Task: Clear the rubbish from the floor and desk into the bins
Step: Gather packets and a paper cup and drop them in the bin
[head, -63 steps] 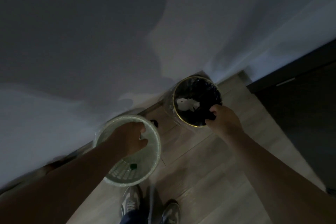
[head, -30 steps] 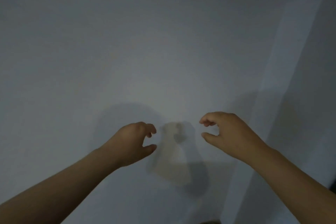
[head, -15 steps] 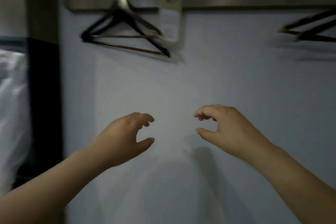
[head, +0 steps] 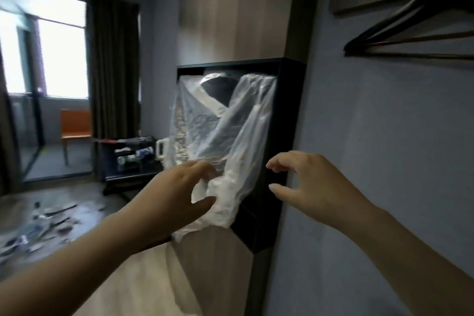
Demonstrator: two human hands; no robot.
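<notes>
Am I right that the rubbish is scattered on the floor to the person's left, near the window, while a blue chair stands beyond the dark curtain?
Not quite: the chair is orange, not blue, as the head view shows. The rest holds: the rubbish lies scattered on the floor to the person's left, on the window side, and the chair stands beyond the dark curtain.

I'm seeing two bare arms come into my head view from the bottom edge, and nothing is worn on either. The left hand point(head: 177, 195) has no glove, no ring that I can make out, and the forearm behind it runs bare down to the frame's lower left corner, no sleeve showing. The right hand point(head: 307, 185) is the same: uncovered, no watch or band at the wrist, forearm bare to the lower right corner. Nails look short and unpainted; the picture is soft, so finer marks escape me.
</notes>
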